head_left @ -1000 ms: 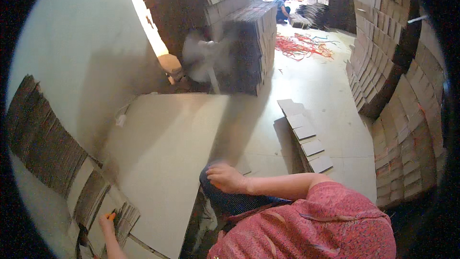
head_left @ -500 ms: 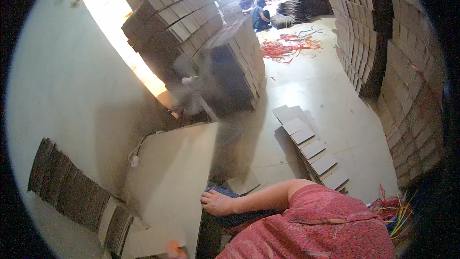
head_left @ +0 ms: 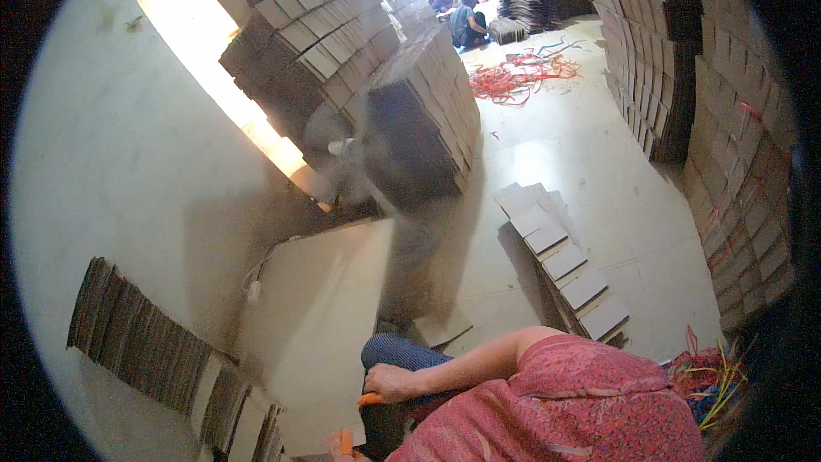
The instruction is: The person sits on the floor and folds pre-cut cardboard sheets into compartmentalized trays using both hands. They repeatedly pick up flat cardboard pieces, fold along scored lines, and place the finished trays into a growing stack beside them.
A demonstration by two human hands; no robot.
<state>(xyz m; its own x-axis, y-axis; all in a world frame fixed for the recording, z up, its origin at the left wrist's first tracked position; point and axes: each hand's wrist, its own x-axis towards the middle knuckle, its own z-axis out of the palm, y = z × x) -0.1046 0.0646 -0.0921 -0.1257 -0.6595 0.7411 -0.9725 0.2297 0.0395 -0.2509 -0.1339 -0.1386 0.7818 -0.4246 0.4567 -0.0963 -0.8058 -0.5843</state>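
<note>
My right hand (head_left: 394, 382), below a red patterned sleeve (head_left: 590, 376), is closed beside my knee in dark blue cloth (head_left: 398, 351). A small orange piece (head_left: 370, 399) shows at its fingers; I cannot make out whether it is held or worn. Only part of my left hand (head_left: 339, 448) shows at the lower edge, with another orange piece (head_left: 346, 441) by it; its grip is unclear. Both hands are at the near right edge of a pale, low work surface (head_left: 321, 308). To its left, a row of brown cardboard pieces (head_left: 141, 334) leans on edge.
A fanned line of flat cardboard pieces (head_left: 564, 265) lies on the floor. Tall cardboard stacks (head_left: 654, 51) stand right, others (head_left: 428, 111) ahead by a running fan (head_left: 342, 147). Coloured straps (head_left: 522, 77) litter the floor; more (head_left: 714, 385) lie near right. Two people (head_left: 468, 21) crouch far off.
My right hand has shifted off the top of my knee to its side, and an orange piece now shows there. The left hand has moved slightly right. The view has tilted a little.
</note>
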